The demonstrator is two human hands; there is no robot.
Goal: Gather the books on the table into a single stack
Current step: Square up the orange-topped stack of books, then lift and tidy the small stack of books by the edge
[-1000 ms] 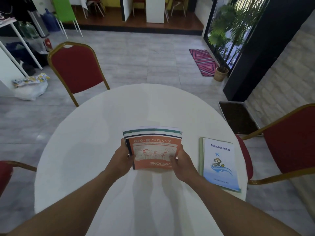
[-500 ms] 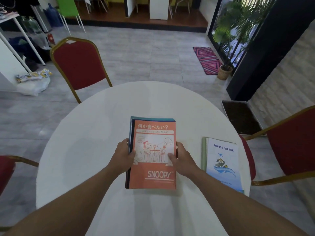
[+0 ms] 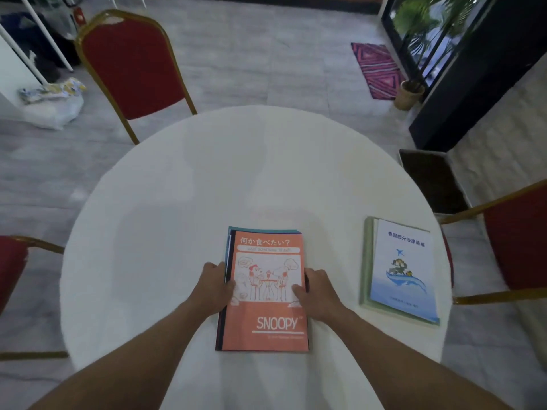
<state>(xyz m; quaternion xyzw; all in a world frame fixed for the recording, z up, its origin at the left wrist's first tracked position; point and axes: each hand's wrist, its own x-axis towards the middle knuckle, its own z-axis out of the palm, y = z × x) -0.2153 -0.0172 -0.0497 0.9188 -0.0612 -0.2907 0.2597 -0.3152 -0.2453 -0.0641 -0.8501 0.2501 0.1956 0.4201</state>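
A stack of thin books point(image 3: 263, 318) lies flat on the round white table point(image 3: 177, 202), topped by an orange Snoopy book. My left hand point(image 3: 214, 284) holds the stack's left edge and my right hand point(image 3: 315, 290) holds its right edge, thumbs on the cover. To the right, apart from the stack, a white and blue book point(image 3: 404, 269) with a whale picture rests on a pale green book point(image 3: 365, 261) near the table's right edge.
A red chair with a gold frame point(image 3: 130, 60) stands beyond the table at the far left. Another red chair point(image 3: 515, 244) is close on the right, and a third point(image 3: 11, 261) at the left edge. A dark planter box point(image 3: 429, 179) sits on the floor to the right.
The stack was held tilted up off the table a second ago; both hands have laid it flat on the table and still hold its sides. The view has tipped downward.
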